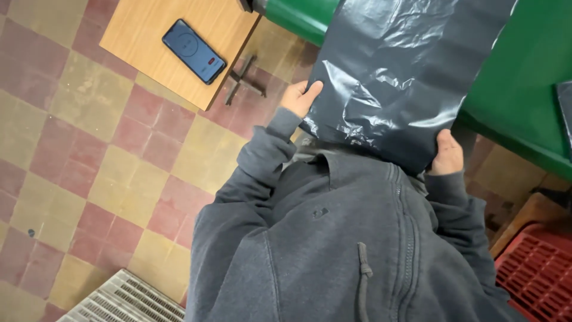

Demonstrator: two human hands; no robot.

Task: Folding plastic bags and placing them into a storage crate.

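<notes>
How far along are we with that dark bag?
Done: the dark plastic bag is drawn out flat over the green bin. In hand: left hand and right hand each grip a bottom corner. Left: its mouth looks unopened, and it isn't inside the bin.

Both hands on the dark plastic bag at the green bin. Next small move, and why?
Probably part the bag's near edge by drawing the two hands away from each other. The left hand and right hand each pinch a bottom corner of the grey plastic bag, which hangs flat and creased, its layers together, against the green bin. Whether that edge is the mouth cannot be told.
</notes>
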